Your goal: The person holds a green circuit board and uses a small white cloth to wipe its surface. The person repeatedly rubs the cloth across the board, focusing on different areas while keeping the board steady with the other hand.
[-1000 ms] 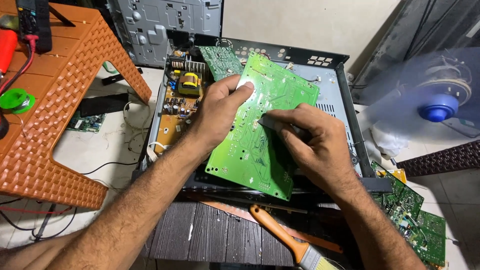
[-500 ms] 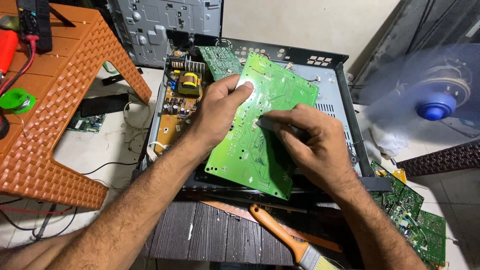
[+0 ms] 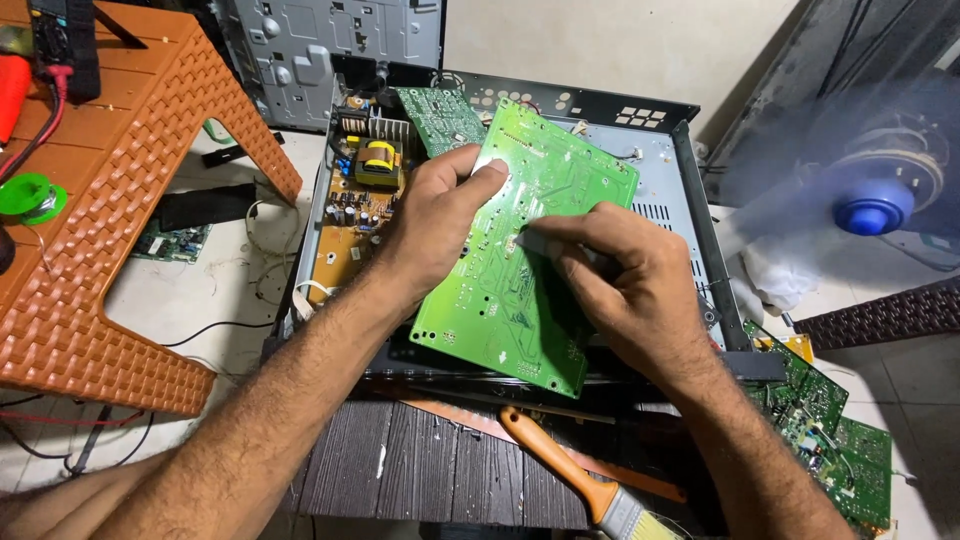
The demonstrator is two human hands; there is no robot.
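Forearms are reaching up from the bottom edge, over a brush (image 3: pixel 590 480) with an orange handle lying on a dark slatted board (image 3: pixel 430 470). The left hand (image 3: pixel 430 220) is gripping the green circuit board (image 3: pixel 510 290) by its left edge, thumb lying across the face. The right hand (image 3: pixel 630 290) is pressing pinched fingers onto the board's middle. Tilted, the board is sitting above an open metal chassis (image 3: pixel 680 200), hiding most of its floor. A yellowish board (image 3: pixel 350 210) is showing inside, left. An orange woven table (image 3: pixel 110 200) is standing farther left, a blue fan (image 3: pixel 870 210) right.

No packages, labels, signs or screens clearly visible anywhere in view.
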